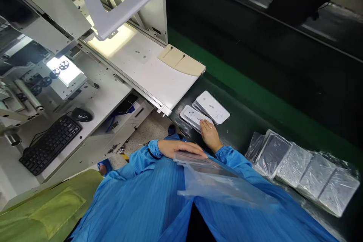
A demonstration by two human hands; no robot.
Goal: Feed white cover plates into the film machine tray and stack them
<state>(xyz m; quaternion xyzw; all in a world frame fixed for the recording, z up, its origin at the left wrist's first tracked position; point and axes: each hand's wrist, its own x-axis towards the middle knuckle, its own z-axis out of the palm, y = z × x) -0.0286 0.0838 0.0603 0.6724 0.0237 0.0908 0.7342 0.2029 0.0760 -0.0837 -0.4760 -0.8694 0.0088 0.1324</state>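
Observation:
My left hand [183, 147], close to my body, is closed on several clear plastic bags [227, 185] that hang down across my blue smock. Beyond it, my right hand [210, 135] has its fingers together over the near end of a stack of white rounded cards [193, 115]; the thumb is hidden. A second, slightly fanned stack of white cards [212, 106] lies against the first one, farther from me. Small dark marks show on the top cards of both stacks.
On the dark green belt [241, 117], wrapped card packs [314, 170] stand in a row at right. A white machine table [159, 87] with a beige guide plate [181, 60] ends left of the cards. A keyboard [51, 143] and mouse [81, 114] sit at left.

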